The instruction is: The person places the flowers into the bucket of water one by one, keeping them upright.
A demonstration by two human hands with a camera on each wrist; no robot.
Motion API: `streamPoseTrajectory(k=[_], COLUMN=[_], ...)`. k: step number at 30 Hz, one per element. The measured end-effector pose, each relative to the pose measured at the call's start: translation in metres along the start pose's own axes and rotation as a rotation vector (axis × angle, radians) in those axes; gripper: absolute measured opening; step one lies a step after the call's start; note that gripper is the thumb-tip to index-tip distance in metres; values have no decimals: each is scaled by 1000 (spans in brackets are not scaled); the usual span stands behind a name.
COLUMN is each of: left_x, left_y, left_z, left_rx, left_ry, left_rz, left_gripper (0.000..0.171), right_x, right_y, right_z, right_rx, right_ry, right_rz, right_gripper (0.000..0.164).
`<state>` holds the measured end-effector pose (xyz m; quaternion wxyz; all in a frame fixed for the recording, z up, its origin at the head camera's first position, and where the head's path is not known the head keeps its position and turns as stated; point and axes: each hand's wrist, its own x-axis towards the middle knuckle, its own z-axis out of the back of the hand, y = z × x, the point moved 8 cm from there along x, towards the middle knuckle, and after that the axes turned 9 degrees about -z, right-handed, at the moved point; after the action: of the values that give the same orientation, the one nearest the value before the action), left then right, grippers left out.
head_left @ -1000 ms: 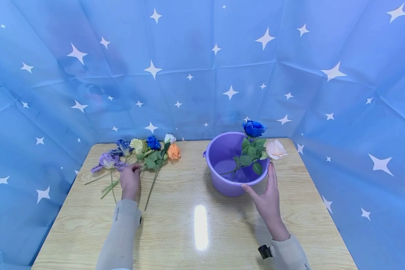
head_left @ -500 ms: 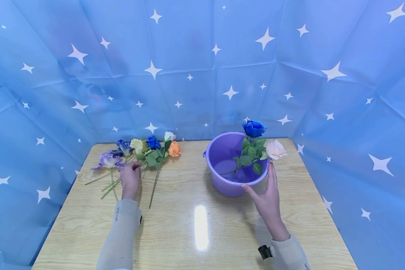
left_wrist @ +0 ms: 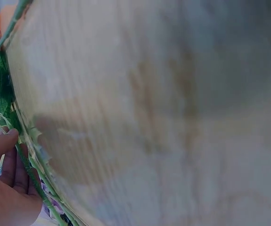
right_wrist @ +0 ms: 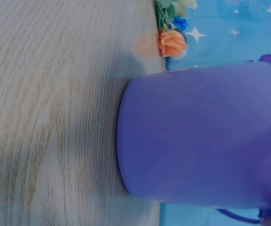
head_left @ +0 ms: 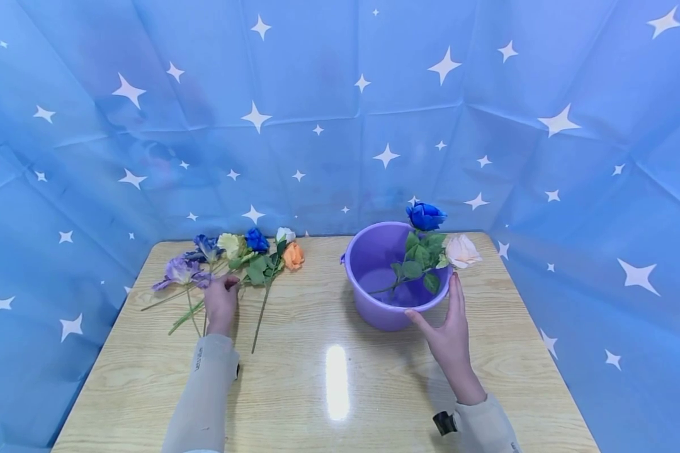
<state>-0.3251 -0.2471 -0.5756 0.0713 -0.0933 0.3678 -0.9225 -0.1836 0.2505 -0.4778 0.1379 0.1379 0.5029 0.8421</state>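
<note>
My left hand [head_left: 221, 305] is among the artificial flowers at the left of the table. Its thumb and fingers pinch a thin green flower stem [left_wrist: 28, 169], seen in the left wrist view. Close around it lie a lilac flower [head_left: 181, 270], a dark blue flower [head_left: 206, 247], a pale yellow flower [head_left: 230, 245] and a blue rose [head_left: 257, 240]. My right hand [head_left: 450, 340] rests against the purple bucket [head_left: 388, 318], fingers straight and thumb spread at the rim. Leaning in the bucket are a blue rose [head_left: 426, 216] and a pale pink rose [head_left: 462, 251].
An orange rose [head_left: 293, 255] and a white flower [head_left: 285, 234] lie right of the pile, a long stem [head_left: 262, 314] pointing toward me. The wood-grain table [head_left: 294, 390] ends at a blue star-patterned cloth [head_left: 328, 170] behind and on both sides.
My left hand has shifted slightly right, and a stem now shows beside its wrist. The long stem near the orange rose has swung right. My right hand and the bucket stay put.
</note>
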Motion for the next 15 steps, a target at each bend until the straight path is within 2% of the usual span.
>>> streamPoseTrajectory(k=[9, 15], left_x=[-1, -2], left_y=[2, -1], left_z=[-1, -3], left_rx=[26, 16], left_ry=[-3, 1], left_rz=[-8, -3], left_gripper=[17, 25], right_x=[0, -1], right_y=[2, 2], right_z=[0, 0], right_rx=[9, 15], right_ry=[-10, -10], right_rz=[7, 9], right_gripper=[112, 112])
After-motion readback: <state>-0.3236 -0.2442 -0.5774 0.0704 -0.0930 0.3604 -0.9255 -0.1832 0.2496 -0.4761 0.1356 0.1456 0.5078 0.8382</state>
